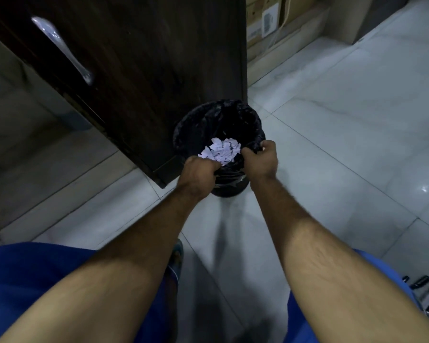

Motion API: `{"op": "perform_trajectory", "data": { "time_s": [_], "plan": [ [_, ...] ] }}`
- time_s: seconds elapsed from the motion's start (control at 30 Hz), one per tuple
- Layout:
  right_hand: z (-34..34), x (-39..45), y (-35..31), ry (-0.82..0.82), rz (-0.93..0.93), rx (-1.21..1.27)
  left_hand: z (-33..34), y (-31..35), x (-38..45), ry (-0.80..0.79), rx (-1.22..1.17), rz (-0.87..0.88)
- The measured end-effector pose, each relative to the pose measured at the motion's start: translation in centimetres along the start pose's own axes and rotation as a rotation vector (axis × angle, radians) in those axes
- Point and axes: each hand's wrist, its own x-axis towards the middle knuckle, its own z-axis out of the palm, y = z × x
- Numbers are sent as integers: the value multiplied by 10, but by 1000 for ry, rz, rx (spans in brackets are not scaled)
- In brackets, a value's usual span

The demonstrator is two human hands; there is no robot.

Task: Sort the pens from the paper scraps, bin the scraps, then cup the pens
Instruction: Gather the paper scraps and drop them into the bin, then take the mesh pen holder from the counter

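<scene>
Scraps of white torn paper (222, 151) lay inside the round black-lined bin (196, 125); my left hand (201, 169) and right hand (260, 158) each gripped its near rim. Dark pens (422, 289) waited near right, closest my right hand.

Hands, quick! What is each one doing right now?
Left hand: closed, gripping the near edge of the crinkly black plastic bin liner.
Right hand: closed, gripping the liner's right edge, beside the white paper scraps.
</scene>
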Motion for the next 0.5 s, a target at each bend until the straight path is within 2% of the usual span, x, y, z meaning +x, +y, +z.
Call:
{"op": "perform_trajectory", "data": {
  "time_s": [0.07, 0.17, 0.3, 0.37, 0.43, 0.5],
  "plan": [
    [0, 8, -5, -15, 3, 32, -3, -1, 16, -21, -2, 10],
    [3, 17, -7, -25, 11, 45, -8, 0, 31, -203, 44, -101],
    [1, 16, -9, -29, 77, 174, -20, 13, 63, -406, -121, -194],
    [-8, 17, -14, 19, 98, 264, -41, 20, 92, -531, -246, -188],
    [-27, 18, -26, 120, 72, 262, -62, 26, 113, -632, -257, -172],
    [-43, 22, -53, 184, 40, 254, -82, 31, 132, -581, -270, -104]
  ]
}}
